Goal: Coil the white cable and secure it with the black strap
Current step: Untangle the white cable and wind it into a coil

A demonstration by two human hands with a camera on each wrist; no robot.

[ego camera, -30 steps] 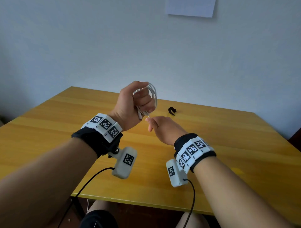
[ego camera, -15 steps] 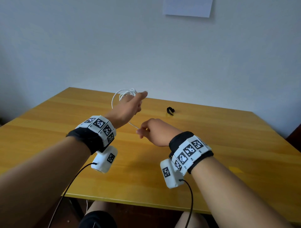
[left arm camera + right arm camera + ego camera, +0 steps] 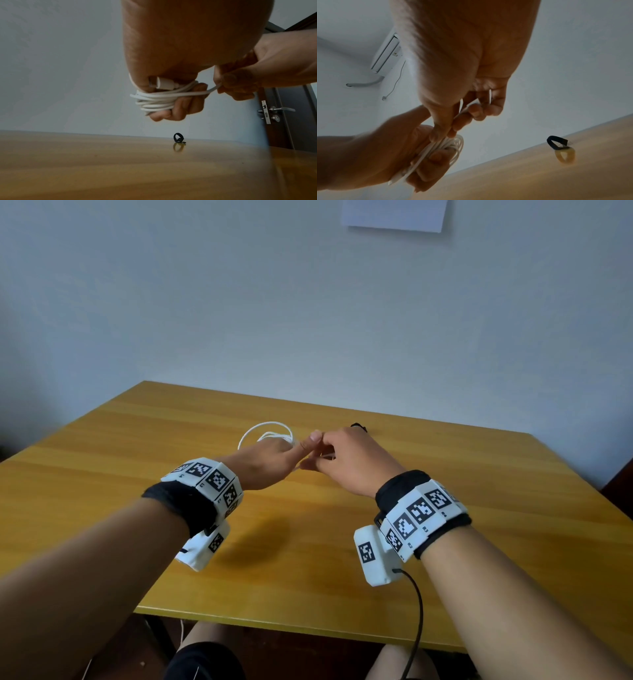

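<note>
Above yellow wooden table [image 3: 445, 542], both hands raised, meeting mid-air. Left hand [image 3: 270, 460] fingers curled round white cable [image 3: 154, 100], several loops bundled in fist, one connector end pressed under thumb. Right hand [image 3: 356, 460] pinches loose cable tail between thumb and fingertips, tail running straight into bundle. Black strap [image 3: 178, 138] on table beyond hands, curled into small loop, apart from both. Paper sheet [image 3: 394, 215] on wall.

glossy yellow wood table [image 3: 445, 542] pushed up against the wall, just a little black strap [image 3: 178, 138] curled in a loop sitting on it near the far edge, faint reflection underneath
</note>
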